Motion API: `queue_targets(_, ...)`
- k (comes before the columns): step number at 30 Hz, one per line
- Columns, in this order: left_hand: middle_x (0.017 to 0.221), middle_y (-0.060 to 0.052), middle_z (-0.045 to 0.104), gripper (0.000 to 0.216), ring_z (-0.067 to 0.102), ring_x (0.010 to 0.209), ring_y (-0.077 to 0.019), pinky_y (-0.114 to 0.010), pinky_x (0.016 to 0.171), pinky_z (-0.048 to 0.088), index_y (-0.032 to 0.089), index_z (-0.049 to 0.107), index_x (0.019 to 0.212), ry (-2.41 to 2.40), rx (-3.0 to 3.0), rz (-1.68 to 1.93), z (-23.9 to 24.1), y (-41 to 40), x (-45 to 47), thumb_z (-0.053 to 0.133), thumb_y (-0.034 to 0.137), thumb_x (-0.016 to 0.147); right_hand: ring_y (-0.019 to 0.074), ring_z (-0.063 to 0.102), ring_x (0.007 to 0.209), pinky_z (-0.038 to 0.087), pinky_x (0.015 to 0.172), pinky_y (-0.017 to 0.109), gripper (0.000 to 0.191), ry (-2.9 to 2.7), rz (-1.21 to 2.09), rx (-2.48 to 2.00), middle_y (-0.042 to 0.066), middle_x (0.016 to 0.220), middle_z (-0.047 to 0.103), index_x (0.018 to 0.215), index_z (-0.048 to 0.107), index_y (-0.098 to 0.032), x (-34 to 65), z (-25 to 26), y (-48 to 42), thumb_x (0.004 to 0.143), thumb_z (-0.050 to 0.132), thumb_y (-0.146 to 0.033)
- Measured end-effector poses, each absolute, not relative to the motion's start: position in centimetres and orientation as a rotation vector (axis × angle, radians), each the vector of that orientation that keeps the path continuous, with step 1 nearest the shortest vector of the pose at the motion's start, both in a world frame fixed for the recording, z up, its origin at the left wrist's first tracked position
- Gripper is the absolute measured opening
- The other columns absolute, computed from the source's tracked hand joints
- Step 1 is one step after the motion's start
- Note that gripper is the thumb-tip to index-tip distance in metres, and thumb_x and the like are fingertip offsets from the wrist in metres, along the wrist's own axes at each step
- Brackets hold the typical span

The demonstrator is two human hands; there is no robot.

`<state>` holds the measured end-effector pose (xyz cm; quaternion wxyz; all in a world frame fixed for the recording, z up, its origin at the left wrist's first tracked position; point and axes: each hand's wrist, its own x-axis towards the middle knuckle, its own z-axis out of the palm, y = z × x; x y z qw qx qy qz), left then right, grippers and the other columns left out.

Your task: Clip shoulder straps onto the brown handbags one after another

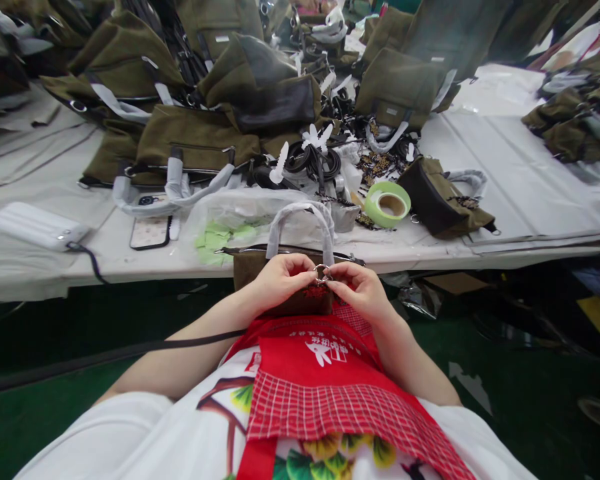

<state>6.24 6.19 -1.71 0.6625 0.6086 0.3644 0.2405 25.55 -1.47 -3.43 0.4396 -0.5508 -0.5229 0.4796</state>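
Observation:
Close to my body, a small olive handbag (250,267) leans against the table edge, its zip along the top. The bag's handles (304,212) stand up in pale wrapping. In front of the bag, my left hand (286,280) pinches one side of a silver metal ring (321,272). My right hand (356,285) grips the ring's other side between thumb and finger. Both hands are closed, their fingertips nearly meeting. Whether the ring is fastened to the bag cannot be made out.
A green tape roll (387,204) and a small bag (443,200) lie to the right. On the left are a phone (151,232) and a white power bank (37,225) with a cable. Olive bags (195,143), black straps (313,163) and small chains pile up behind.

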Motion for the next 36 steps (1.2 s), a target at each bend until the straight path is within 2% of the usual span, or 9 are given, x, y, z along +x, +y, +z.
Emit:
queue_targets(6,0.069,0.000,0.063,0.021,0.054,0.064,-0.0110,-0.022,0.061,0.041,0.013,0.065,0.074,0.782,1.372,0.451,-1.4,6.3,5.6,0.067,0.034,0.075,0.0190,0.067,0.078,0.056,0.071,0.032,0.022,-1.423,1.086,-1.366,0.007,0.097,0.073,0.104,0.070,-0.020,25.6,-2.9,-1.8,0.086,0.065,-0.032)
queue_targets(14,0.067,0.001,0.062,0.023,0.053,0.062,-0.0102,-0.022,0.061,0.040,0.013,0.063,0.072,0.714,1.278,0.358,-1.6,6.1,5.5,0.069,0.035,0.073,0.0131,0.059,0.062,0.049,0.061,0.027,0.019,-1.517,0.869,-1.460,0.004,0.087,0.072,0.102,0.070,-0.020,25.1,-2.4,-1.4,0.084,0.065,-0.027)
queue_targets(18,0.071,0.000,0.065,0.027,0.056,0.065,-0.0108,-0.023,0.066,0.044,0.014,0.064,0.074,0.761,1.180,0.493,-1.7,5.6,5.9,0.072,0.039,0.073,0.0137,0.057,0.064,0.047,0.062,0.027,0.009,-1.469,0.667,-1.469,0.003,0.080,0.067,0.089,0.070,-0.019,24.9,-2.3,-1.7,0.085,0.065,-0.027)
queue_targets(22,0.075,-0.001,0.067,0.026,0.059,0.069,-0.0125,-0.025,0.070,0.048,0.014,0.064,0.077,0.803,1.230,0.656,-2.2,5.0,6.7,0.069,0.040,0.078,0.0170,0.063,0.073,0.050,0.067,0.029,0.013,-1.440,0.761,-1.421,0.004,0.083,0.069,0.093,0.071,-0.020,24.1,-2.2,-2.2,0.087,0.067,-0.030)
queue_targets(25,0.078,-0.003,0.068,0.022,0.062,0.073,-0.0153,-0.027,0.073,0.050,0.014,0.067,0.081,0.777,1.498,0.656,-2.0,4.8,7.0,0.063,0.036,0.083,0.0173,0.063,0.078,0.051,0.072,0.030,0.012,-1.373,0.737,-1.370,0.004,0.085,0.070,0.091,0.073,-0.022,23.9,-2.1,-2.3,0.088,0.065,-0.030)
queue_targets(30,0.113,-0.011,0.065,0.030,0.062,0.095,-0.0187,-0.029,0.081,0.051,0.016,0.065,0.113,0.712,2.036,0.751,0.8,5.8,6.1,0.058,0.030,0.087,0.0112,0.050,0.052,0.040,0.051,0.024,0.022,-1.250,1.107,-1.288,-0.001,0.061,0.061,0.074,0.074,-0.019,25.3,-1.3,-2.1,0.085,0.069,-0.038)
queue_targets(32,0.103,-0.009,0.068,0.024,0.063,0.091,-0.0173,-0.028,0.080,0.051,0.016,0.067,0.106,0.552,2.135,0.641,2.0,6.4,5.9,0.054,0.029,0.091,0.0100,0.045,0.048,0.035,0.048,0.024,0.027,-1.230,1.269,-1.223,-0.002,0.055,0.057,0.069,0.073,-0.018,25.8,-1.1,-2.0,0.083,0.071,-0.042)
queue_targets(34,0.086,-0.005,0.070,0.017,0.063,0.079,-0.0146,-0.025,0.074,0.050,0.017,0.070,0.090,0.453,2.159,0.510,2.8,6.7,6.1,0.056,0.027,0.090,0.0094,0.041,0.048,0.032,0.048,0.024,0.030,-1.225,1.341,-1.157,-0.002,0.054,0.054,0.067,0.073,-0.018,26.0,-1.1,-1.8,0.083,0.070,-0.043)
queue_targets(36,0.073,-0.002,0.069,0.016,0.061,0.064,-0.0117,-0.022,0.064,0.048,0.016,0.068,0.079,0.490,2.057,0.413,3.1,6.8,6.5,0.059,0.027,0.087,0.0105,0.045,0.054,0.036,0.053,0.025,0.031,-1.224,1.345,-1.087,-0.001,0.060,0.055,0.067,0.073,-0.018,26.0,-1.3,-1.5,0.084,0.071,-0.044)
